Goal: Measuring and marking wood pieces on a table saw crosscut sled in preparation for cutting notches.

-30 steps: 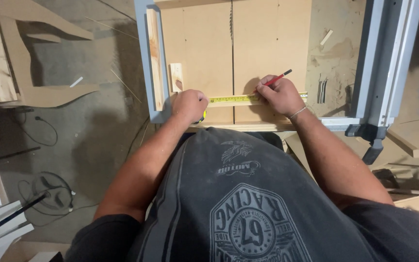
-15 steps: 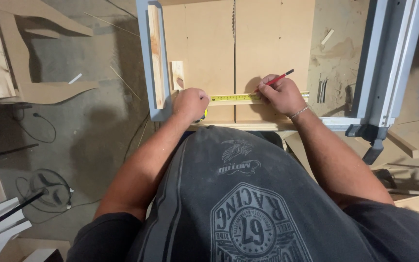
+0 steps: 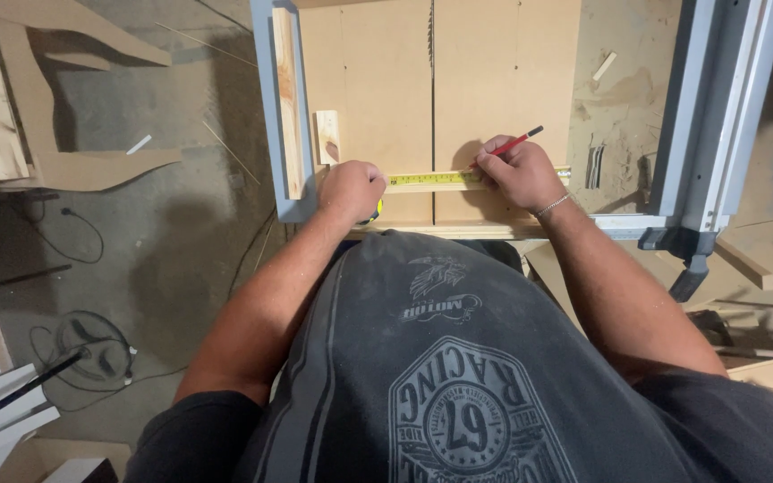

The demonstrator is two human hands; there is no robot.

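My left hand [image 3: 351, 190] is closed over a yellow tape measure case at the left of a light board [image 3: 378, 80]. Its yellow tape [image 3: 427, 180] stretches to the right across the board. My right hand [image 3: 513, 173] rests on the tape and grips a red pencil [image 3: 521, 140] whose free end points up and right. The pencil's tip is hidden under my fingers. A dark saw slot [image 3: 431, 54] runs down the middle of the board.
A grey metal frame [image 3: 266, 107] with a wood strip borders the board on the left, a small wood block [image 3: 327, 136] beside it. A grey rail [image 3: 717, 107] stands at the right. Board offcuts [image 3: 91, 165] and cables [image 3: 82, 344] lie on the concrete floor.
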